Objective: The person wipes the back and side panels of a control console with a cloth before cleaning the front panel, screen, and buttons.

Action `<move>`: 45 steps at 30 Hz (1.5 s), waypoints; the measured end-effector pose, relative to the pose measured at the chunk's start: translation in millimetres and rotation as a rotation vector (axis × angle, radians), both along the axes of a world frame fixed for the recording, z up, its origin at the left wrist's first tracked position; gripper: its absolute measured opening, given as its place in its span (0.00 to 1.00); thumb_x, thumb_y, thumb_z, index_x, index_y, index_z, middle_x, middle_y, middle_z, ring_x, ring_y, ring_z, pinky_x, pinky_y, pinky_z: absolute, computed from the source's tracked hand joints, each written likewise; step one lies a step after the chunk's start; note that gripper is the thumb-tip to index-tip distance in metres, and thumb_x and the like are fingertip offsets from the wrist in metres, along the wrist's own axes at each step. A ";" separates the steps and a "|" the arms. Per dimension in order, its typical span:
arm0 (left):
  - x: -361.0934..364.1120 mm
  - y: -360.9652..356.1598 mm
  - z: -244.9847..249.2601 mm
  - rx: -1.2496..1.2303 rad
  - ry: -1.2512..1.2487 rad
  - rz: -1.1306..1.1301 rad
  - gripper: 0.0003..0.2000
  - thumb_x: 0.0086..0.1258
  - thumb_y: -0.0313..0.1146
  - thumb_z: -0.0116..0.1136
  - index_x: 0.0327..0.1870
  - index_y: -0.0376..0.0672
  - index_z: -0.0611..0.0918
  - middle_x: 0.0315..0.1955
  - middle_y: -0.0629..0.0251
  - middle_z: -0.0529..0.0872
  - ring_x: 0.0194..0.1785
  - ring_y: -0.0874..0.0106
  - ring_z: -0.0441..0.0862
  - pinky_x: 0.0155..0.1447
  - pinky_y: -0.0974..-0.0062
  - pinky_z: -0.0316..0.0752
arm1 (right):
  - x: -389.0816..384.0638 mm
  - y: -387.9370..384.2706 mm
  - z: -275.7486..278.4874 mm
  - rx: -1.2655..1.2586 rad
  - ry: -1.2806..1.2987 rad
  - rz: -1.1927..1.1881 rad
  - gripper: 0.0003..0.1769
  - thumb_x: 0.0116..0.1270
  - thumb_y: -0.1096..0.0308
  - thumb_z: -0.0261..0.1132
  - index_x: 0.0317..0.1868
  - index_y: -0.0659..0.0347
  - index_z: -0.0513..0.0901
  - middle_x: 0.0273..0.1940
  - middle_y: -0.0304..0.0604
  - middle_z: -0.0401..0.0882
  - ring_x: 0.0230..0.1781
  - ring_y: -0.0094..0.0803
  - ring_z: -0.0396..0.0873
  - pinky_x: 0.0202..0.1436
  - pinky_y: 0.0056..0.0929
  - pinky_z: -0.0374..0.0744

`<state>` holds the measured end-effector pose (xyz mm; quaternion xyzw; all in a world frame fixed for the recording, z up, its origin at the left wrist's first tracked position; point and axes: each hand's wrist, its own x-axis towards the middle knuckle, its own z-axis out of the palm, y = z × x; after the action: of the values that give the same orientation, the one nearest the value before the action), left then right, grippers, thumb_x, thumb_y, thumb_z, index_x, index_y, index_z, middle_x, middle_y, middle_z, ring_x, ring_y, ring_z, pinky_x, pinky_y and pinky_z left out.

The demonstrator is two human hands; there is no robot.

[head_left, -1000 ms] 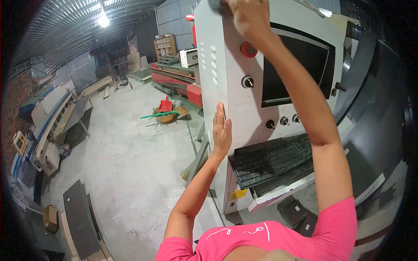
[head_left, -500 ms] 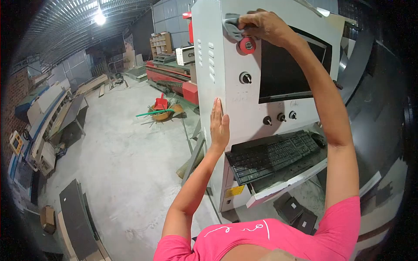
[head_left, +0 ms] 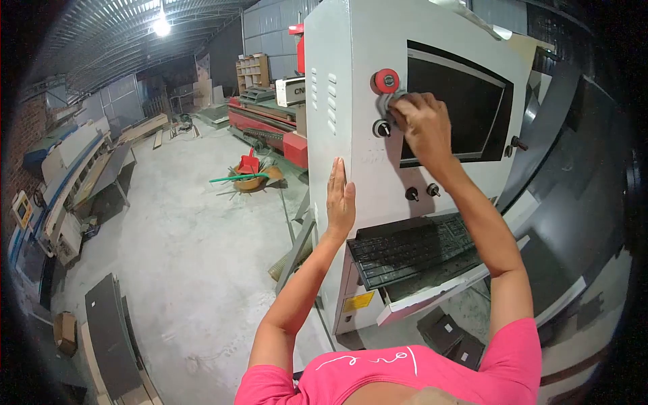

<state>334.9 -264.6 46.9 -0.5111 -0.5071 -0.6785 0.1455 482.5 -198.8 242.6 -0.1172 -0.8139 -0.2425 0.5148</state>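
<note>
My right hand (head_left: 426, 125) is closed on a grey cloth (head_left: 389, 102), pressed to the front panel between the red emergency stop button (head_left: 387, 81) and a black rotary switch (head_left: 382, 128). Most of the cloth is hidden by my fingers. My left hand (head_left: 340, 202) lies flat along the side edge of the white control cabinet (head_left: 368, 182), fingers stretched upward. Right of the button is a dark screen (head_left: 466, 101). Lower down, a black keyboard (head_left: 412, 250) rests on a pulled-out tray (head_left: 432, 297), partly behind my right arm.
A red dustpan (head_left: 248, 164) and a basket (head_left: 250, 182) stand on the concrete floor (head_left: 196, 270). Behind the cabinet is a red machine (head_left: 263, 125). Dark panels (head_left: 111, 331) lie at lower left, and a long machine (head_left: 64, 182) lines the left wall.
My right hand has moved down with the cloth, from above the red button to just below it. My left hand stays on the cabinet's edge. The view has shifted slightly.
</note>
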 end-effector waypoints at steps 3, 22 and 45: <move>0.8 -0.6 0.1 0.009 0.004 -0.011 0.30 0.77 0.49 0.36 0.72 0.37 0.59 0.71 0.51 0.59 0.74 0.57 0.55 0.75 0.65 0.49 | -13.4 -11.4 -8.8 0.175 0.077 0.046 0.13 0.55 0.70 0.68 0.43 0.52 0.85 0.41 0.34 0.83 0.42 0.32 0.78 0.45 0.34 0.73; 2.2 1.0 1.2 0.017 -0.005 -0.016 0.29 0.77 0.48 0.35 0.72 0.37 0.59 0.71 0.52 0.59 0.74 0.58 0.54 0.75 0.65 0.49 | 21.6 17.7 -38.3 -0.109 0.000 -0.057 0.08 0.55 0.71 0.65 0.37 0.57 0.80 0.34 0.42 0.79 0.40 0.43 0.77 0.43 0.42 0.73; 15.5 -27.0 24.1 -0.089 -0.292 -0.456 0.40 0.73 0.64 0.31 0.74 0.38 0.53 0.73 0.57 0.54 0.76 0.65 0.49 0.76 0.66 0.42 | 18.3 -30.5 -157.5 -0.182 -0.495 0.136 0.12 0.55 0.74 0.61 0.41 0.58 0.76 0.45 0.45 0.70 0.46 0.39 0.77 0.41 0.31 0.84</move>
<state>350.4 -291.6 71.0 -0.5147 -0.4238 -0.7374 -0.1083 500.8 -229.3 85.1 -0.0451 -0.9394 -0.1546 0.3026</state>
